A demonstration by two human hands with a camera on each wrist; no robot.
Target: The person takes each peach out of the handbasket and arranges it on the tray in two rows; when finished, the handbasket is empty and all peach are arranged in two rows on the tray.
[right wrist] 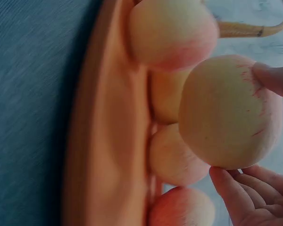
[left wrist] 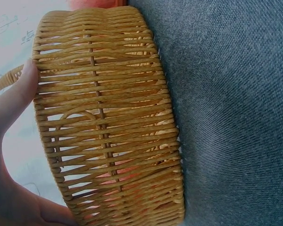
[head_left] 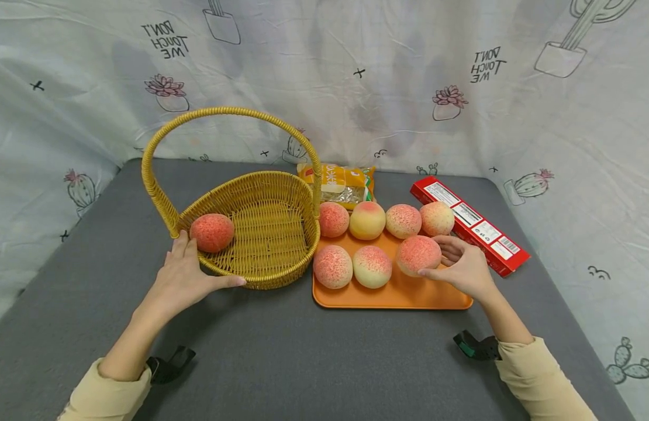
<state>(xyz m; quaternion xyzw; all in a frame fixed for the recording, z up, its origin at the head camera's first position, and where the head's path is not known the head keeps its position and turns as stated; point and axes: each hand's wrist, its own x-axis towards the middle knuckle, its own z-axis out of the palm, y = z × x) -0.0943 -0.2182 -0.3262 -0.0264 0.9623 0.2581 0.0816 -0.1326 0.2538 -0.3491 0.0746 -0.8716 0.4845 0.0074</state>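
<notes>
Where cactus-print cloth [head_left: 593,146] hangs, grey felt tabletop [head_left: 303,362] beneath.

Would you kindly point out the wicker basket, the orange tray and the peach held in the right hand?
wicker basket [head_left: 261,279]: head view, near front rim.
orange tray [head_left: 398,295]: head view, bare front part of its floor.
peach in the right hand [head_left: 416,253]: head view, middle of its red top.

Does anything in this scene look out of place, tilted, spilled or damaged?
Nothing stands out. One peach lies in the wicker basket, which the left hand steadies. The right hand grips another peach at the orange tray. The red box and snack bag lie flat and intact.
</notes>
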